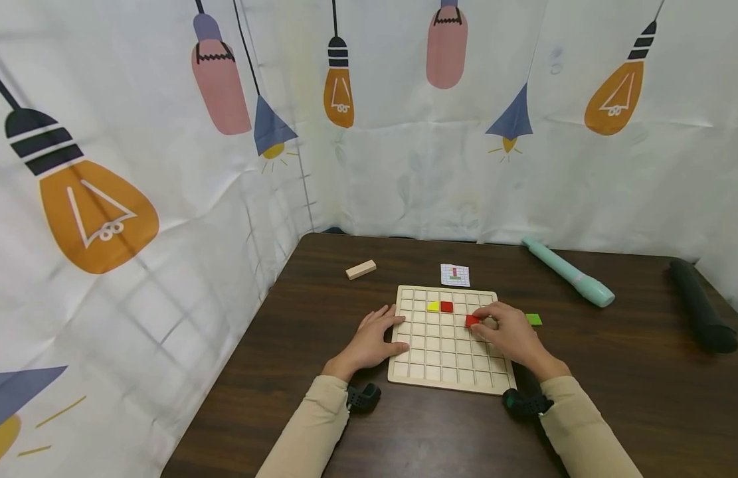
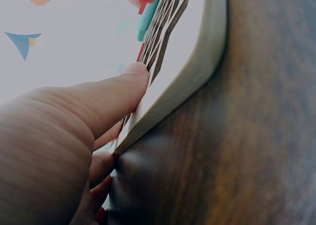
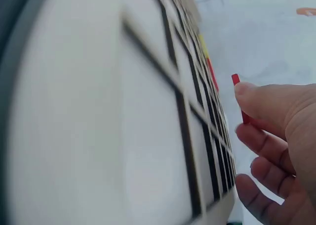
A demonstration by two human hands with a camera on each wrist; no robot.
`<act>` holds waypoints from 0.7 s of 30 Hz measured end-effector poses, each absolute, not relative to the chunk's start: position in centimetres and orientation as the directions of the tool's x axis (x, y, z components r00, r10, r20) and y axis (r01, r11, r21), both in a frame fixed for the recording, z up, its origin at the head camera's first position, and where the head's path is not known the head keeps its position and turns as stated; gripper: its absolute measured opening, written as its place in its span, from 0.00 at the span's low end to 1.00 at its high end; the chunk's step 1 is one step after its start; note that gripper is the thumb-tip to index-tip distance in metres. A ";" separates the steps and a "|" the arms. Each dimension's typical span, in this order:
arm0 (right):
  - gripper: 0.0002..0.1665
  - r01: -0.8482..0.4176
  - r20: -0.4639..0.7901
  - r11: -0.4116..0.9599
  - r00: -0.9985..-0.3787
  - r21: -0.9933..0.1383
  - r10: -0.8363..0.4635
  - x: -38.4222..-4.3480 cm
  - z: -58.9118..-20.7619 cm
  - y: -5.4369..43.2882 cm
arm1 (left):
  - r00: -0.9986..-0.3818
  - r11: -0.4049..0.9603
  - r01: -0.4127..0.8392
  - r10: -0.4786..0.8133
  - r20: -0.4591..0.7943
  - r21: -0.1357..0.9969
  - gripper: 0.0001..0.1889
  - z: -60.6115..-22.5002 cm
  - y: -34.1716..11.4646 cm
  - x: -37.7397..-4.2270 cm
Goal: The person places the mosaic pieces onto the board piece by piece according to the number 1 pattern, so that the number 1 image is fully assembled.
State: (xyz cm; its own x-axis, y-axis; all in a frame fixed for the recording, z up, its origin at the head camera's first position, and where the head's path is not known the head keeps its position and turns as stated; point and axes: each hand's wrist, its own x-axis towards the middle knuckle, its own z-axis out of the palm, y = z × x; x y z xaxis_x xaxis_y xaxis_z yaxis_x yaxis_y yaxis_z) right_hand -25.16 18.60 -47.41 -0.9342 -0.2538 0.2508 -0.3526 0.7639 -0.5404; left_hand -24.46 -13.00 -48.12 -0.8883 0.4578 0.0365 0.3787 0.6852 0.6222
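Observation:
A pale wooden grid board point(image 1: 431, 374) lies on the dark table. My left hand point(image 1: 371, 340) rests along its left edge, fingers spread. In the left wrist view the thumb point(image 2: 116, 94) lies on the board's top near the rim. Between thumb and fingertips my right hand point(image 1: 515, 337) pinches a thin red square tile point(image 1: 471, 320), held above the right part of the grid; the right wrist view shows the tile point(image 3: 245, 116) on edge. On the board's upper rows, a yellow piece point(image 1: 432, 307) with a slanted side sits beside another red tile point(image 1: 446, 307).
A green tile point(image 1: 533, 320) lies right of the board, beyond my right hand. Behind the board is a small printed card point(image 1: 455, 275), with a wooden block point(image 1: 361, 269) to its left. A mint-green club-shaped object point(image 1: 568, 272) and a dark cylinder point(image 1: 700, 305) lie at right.

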 end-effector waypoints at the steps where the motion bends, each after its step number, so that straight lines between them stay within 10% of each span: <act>1: 0.14 -0.356 0.253 0.762 -0.933 -0.540 -0.256 -25.2 -47.4 18.4 | -0.888 0.684 0.378 0.458 0.036 0.624 0.32 -48.1 -13.0 -24.5; 21: 0.14 -0.346 0.228 0.722 -0.938 -0.599 -0.261 -26.5 -46.3 15.1 | -0.890 0.677 0.372 0.455 0.036 0.635 0.32 -47.9 -12.9 -24.3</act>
